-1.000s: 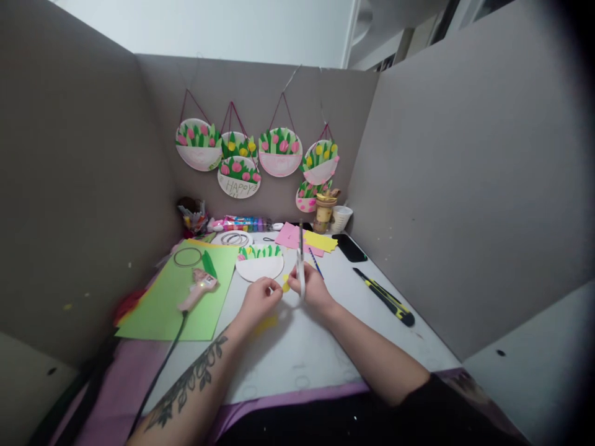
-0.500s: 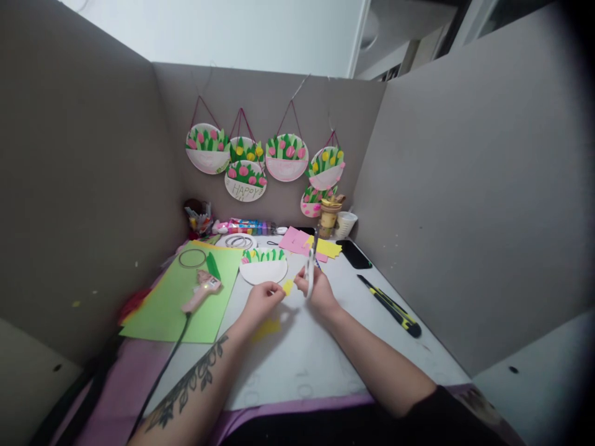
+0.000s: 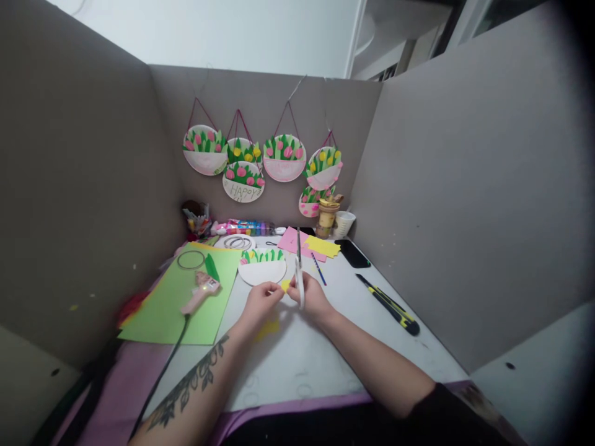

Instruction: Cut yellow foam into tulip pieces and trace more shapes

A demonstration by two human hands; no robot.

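Between the fingertips of my left hand (image 3: 263, 303) is a small yellow paper piece (image 3: 285, 285). My right hand (image 3: 312, 296) grips white-handled scissors (image 3: 300, 282), their blades pointing up and away from me; its fingertips reach the paper piece's right edge, though I cannot tell whether they pinch it too. Just beyond the hands lies a white paper-plate basket (image 3: 263, 271) with green paper leaves and a few flowers. Yellow paper scraps (image 3: 267, 330) rest on the table below my left hand.
On green paper sheets (image 3: 158, 313) at left lies a pink glue gun (image 3: 201, 294) with its cord. A box cutter (image 3: 388, 305), a phone (image 3: 353, 253) and a pencil (image 3: 318, 269) lie at right. Pink paper (image 3: 290, 238) and yellow paper (image 3: 322, 246) lie behind; decorated plates (image 3: 284, 158) hang on the back panel.
My right hand has moved left with the scissors, closer to my left hand and the yellow paper piece. The pencil behind it now shows fully.
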